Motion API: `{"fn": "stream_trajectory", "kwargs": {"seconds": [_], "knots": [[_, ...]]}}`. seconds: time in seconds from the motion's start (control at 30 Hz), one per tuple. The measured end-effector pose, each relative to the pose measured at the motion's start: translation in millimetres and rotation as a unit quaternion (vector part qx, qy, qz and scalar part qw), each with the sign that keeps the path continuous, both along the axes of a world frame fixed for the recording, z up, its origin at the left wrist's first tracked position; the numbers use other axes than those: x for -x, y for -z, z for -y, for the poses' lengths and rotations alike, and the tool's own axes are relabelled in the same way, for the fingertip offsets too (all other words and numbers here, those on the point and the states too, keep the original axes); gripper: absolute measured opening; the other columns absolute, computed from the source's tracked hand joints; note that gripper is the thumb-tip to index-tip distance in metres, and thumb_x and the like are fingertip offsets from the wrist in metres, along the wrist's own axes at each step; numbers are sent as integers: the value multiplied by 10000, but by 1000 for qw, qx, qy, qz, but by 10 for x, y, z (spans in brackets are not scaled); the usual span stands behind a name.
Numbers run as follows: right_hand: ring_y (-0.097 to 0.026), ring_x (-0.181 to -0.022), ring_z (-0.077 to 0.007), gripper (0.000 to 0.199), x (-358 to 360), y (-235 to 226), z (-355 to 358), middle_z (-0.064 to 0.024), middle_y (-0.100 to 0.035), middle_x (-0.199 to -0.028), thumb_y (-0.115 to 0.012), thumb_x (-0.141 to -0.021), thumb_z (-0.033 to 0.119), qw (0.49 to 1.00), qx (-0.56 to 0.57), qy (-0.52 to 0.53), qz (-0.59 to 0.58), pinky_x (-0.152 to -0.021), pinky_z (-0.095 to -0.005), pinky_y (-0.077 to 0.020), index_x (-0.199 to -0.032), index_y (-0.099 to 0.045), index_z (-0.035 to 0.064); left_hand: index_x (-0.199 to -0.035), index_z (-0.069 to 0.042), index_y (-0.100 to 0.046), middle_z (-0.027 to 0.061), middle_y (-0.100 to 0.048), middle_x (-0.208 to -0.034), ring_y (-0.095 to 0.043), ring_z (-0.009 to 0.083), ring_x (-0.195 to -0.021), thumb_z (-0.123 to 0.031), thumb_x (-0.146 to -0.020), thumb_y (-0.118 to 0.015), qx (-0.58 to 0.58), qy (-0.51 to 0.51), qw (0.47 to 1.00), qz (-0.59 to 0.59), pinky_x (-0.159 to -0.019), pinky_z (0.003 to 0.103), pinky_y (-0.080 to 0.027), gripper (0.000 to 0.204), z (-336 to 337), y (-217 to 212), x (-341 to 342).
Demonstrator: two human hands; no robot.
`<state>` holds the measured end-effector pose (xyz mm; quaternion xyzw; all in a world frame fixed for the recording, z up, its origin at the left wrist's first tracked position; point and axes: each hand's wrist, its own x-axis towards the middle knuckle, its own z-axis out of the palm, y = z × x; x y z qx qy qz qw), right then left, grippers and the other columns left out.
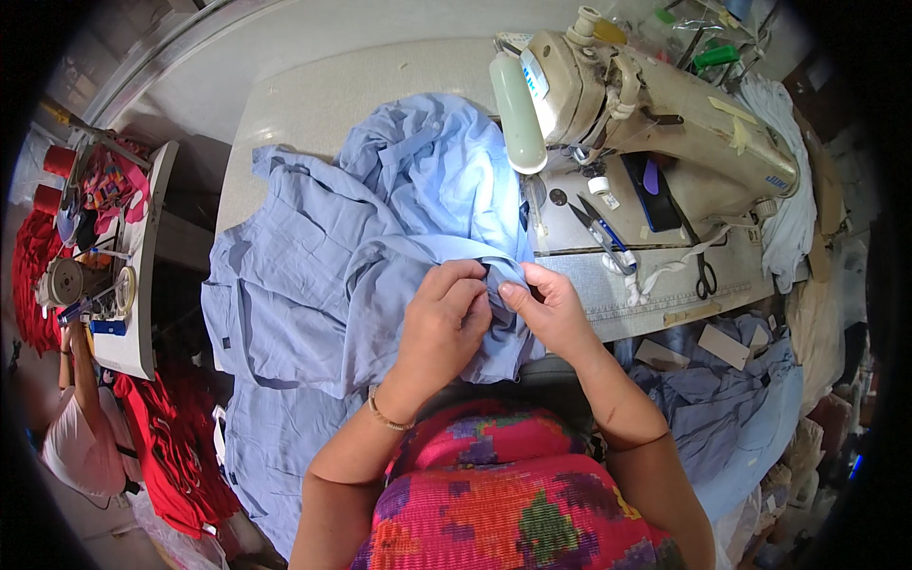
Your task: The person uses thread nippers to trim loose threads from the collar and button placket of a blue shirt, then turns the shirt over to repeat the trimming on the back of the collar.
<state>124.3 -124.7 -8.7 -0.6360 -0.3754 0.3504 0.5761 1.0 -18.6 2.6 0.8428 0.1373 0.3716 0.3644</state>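
A light blue garment lies rumpled over the sewing table and hangs off its near edge. At that edge my left hand has its fingers curled in, pinching a folded part of the cloth. My right hand grips the same band of fabric between thumb and fingers, just to the right. Both hands are close together, and the small piece of cloth between them is partly hidden by my fingers. The sewing machine stands beyond my right hand, its lamp shining on the garment.
Thread snips, black scissors and a phone lie under the machine arm. A ruler strip runs along the table's front edge. More blue cloth is piled at right. At left, a person works by red garments.
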Motion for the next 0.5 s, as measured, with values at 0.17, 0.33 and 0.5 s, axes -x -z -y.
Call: {"fn": "stream_trajectory", "kwargs": {"seconds": [0.17,0.33,0.5], "knots": [[-442,-648,-26,137,30,-64,-21,29,-513,-678,-577,-854,118,1000,19,6,16,-553,-220,-389,-863,-585,-18,-763,11,-553,97,-520,-971,-534,197,-841,48,-699,-581,150,28,988,7,-691,260,-435,79,13,57,0],[-442,-658,-14,136,-38,16,-7,55,-522,-704,-563,-869,121,999,21,4,-43,-562,-205,-391,-896,-601,-6,-748,-4,-550,48,-497,-971,-480,109,-828,43,-728,-571,347,92,932,45,-685,215,-394,55,-49,144,29],[-453,-691,-6,156,-12,-42,-4,60,-538,-765,-554,-880,120,999,0,-15,-35,-588,-181,-397,-954,-608,-7,-751,-2,-570,34,-511,-949,-481,99,-793,29,-766,-584,332,96,938,10,-681,216,-396,37,-77,138,67]]}}
